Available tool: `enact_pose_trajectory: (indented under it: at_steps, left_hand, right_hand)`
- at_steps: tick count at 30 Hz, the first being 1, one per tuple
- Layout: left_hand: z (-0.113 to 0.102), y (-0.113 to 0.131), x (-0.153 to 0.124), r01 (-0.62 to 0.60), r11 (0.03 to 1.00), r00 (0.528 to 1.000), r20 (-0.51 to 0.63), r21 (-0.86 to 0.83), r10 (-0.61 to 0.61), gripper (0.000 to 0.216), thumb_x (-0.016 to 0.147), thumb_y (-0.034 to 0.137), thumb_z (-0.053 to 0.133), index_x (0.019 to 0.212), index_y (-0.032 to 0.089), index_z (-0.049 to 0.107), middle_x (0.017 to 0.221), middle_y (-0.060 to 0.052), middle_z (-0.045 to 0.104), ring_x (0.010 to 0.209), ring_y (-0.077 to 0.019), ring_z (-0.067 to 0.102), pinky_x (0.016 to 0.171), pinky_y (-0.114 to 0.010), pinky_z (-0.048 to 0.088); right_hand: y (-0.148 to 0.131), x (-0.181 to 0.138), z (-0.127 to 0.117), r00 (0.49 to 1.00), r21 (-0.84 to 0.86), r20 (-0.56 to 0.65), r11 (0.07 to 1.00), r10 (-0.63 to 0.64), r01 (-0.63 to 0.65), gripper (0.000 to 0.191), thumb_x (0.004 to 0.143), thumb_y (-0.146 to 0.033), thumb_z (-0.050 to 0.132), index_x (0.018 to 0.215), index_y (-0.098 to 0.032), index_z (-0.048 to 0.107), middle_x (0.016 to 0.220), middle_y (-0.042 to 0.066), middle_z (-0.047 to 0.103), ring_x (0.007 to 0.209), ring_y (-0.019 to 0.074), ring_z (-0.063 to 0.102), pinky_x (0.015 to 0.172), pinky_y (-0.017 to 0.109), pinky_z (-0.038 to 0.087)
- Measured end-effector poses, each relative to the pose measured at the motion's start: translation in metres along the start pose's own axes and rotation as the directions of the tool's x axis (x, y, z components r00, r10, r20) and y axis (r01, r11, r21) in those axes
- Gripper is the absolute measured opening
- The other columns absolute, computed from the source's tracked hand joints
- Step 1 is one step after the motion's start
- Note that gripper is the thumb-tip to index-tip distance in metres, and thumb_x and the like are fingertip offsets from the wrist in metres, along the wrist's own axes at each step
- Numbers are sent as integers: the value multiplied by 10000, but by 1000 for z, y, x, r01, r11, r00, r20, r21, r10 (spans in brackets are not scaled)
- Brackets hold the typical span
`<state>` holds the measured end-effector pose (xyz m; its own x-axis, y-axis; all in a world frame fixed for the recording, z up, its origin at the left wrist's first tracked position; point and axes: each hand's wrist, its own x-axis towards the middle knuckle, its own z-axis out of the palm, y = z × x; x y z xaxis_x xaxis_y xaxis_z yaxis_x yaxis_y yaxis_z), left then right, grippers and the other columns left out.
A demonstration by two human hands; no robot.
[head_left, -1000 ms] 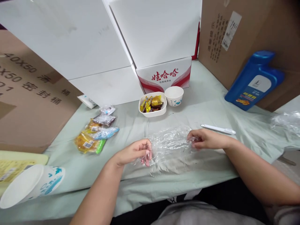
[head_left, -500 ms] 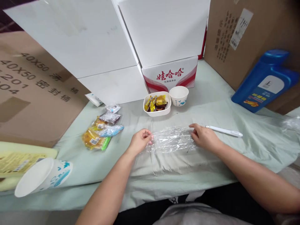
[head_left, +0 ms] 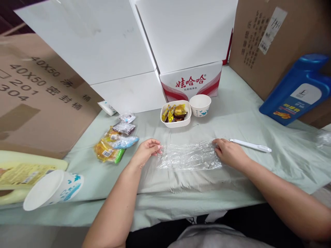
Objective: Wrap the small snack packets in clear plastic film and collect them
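Note:
A crinkled clear plastic bag (head_left: pixel 190 156) lies stretched flat on the cloth between my two hands. My left hand (head_left: pixel 147 151) is at its left end, thumb and fingers drawn together at the corner, where a small pinkish bit shows. On the right edge of the bag, my right hand (head_left: pixel 230 151) holds it down with curled fingers. Just beyond my right hand lies a white slim cutter (head_left: pixel 250 145). Behind the bag stands a white tub (head_left: pixel 176 123) of wrapped snacks (head_left: pixel 171 113), beside a paper cup (head_left: pixel 200 105).
Several packaged snacks (head_left: pixel 110 148) lie left of my left hand. A tipped paper cup (head_left: pixel 69 189) rests by a yellow bottle (head_left: pixel 31 167). A blue bottle (head_left: pixel 294 93) stands right. Cardboard boxes (head_left: pixel 43 113) and white boxes (head_left: pixel 186 34) line the back.
My left hand has shifted left and its fingers have loosened somewhat, with the bag lying wider. My right hand stays at the right edge. The view has moved slightly.

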<state>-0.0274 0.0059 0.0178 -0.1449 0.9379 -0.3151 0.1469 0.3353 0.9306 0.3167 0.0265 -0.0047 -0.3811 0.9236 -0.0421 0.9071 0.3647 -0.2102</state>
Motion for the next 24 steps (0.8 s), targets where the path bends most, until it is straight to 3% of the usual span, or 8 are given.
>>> enact_pose_trajectory:
  at_steps: [4, 10, 12, 14, 16, 17, 20, 24]
  left_hand:
    - [7, 1, -6, -40, 998, 988, 151, 55, 31, 492, 531, 359, 854, 904, 155, 606, 731, -7, 664, 587, -118, 605, 523, -210, 408]
    - [3, 2, -16, -73, 983, 943, 331, 168, 13, 320, 653, 404, 776, 810, 166, 632, 594, 23, 584, 535, -112, 553, 514, -218, 394]
    - [2, 0, -15, -155, 962, 931, 360, 226, 66, 284, 673, 414, 758, 767, 170, 647, 700, -20, 631, 632, -143, 595, 592, -252, 450]
    - [6, -2, -13, -300, 898, 909, 382, 322, 167, 233, 668, 389, 764, 729, 180, 680, 979, -86, 670, 892, -210, 626, 781, -321, 489]
    - [12, -5, -11, -434, 799, 871, 419, 417, 255, 161, 666, 348, 771, 704, 204, 711, 1226, -93, 615, 1148, -273, 535, 966, -389, 426]
    - [15, -5, -11, -478, 756, 854, 438, 448, 280, 126, 674, 331, 767, 699, 218, 719, 1255, -82, 609, 1201, -285, 494, 1015, -413, 389]
    - [24, -7, -11, -526, 713, 831, 457, 464, 316, 85, 713, 313, 731, 697, 230, 723, 1010, -74, 693, 1066, -257, 549, 982, -409, 405]
    - [28, -8, -12, -438, 812, 876, 385, 386, 290, 135, 722, 324, 706, 702, 190, 705, 796, -50, 654, 774, -175, 593, 767, -300, 476]
  right_hand:
    - [0, -2, -3, 1000, 25, -11, 1000, 1, 0, 335, 897, -214, 469, 1211, -164, 575, 1097, 113, 692, 882, 232, 668, 729, 298, 439]
    - [0, -5, -11, 996, 162, -90, 987, 13, 2, 275, 932, -223, 405, 1100, -176, 618, 1045, 85, 710, 871, 217, 666, 745, 302, 448]
    - [0, -4, -11, 996, 164, -86, 986, 17, -3, 254, 930, -220, 413, 1066, -186, 625, 1038, 74, 711, 885, 215, 661, 749, 297, 445]
    - [0, -4, -10, 998, 139, -48, 990, 26, -19, 244, 926, -224, 429, 1056, -186, 632, 1014, 72, 711, 869, 213, 656, 734, 294, 441]
    - [1, -3, -9, 999, 117, -24, 993, 30, -27, 238, 921, -256, 456, 1045, -185, 646, 997, 77, 699, 838, 209, 648, 722, 297, 443]
    - [2, -2, -9, 999, 111, -34, 994, 23, -19, 237, 917, -278, 476, 1039, -185, 656, 997, 84, 687, 845, 212, 641, 734, 302, 448]
    - [7, 0, -6, 989, 109, -144, 993, -37, 53, 245, 890, -319, 542, 1040, -183, 680, 1058, 110, 639, 976, 248, 601, 853, 339, 454]
    - [11, 3, -1, 978, 77, -166, 987, -129, 143, 237, 858, -266, 579, 1043, -163, 685, 1139, 126, 622, 1045, 275, 544, 965, 391, 419]
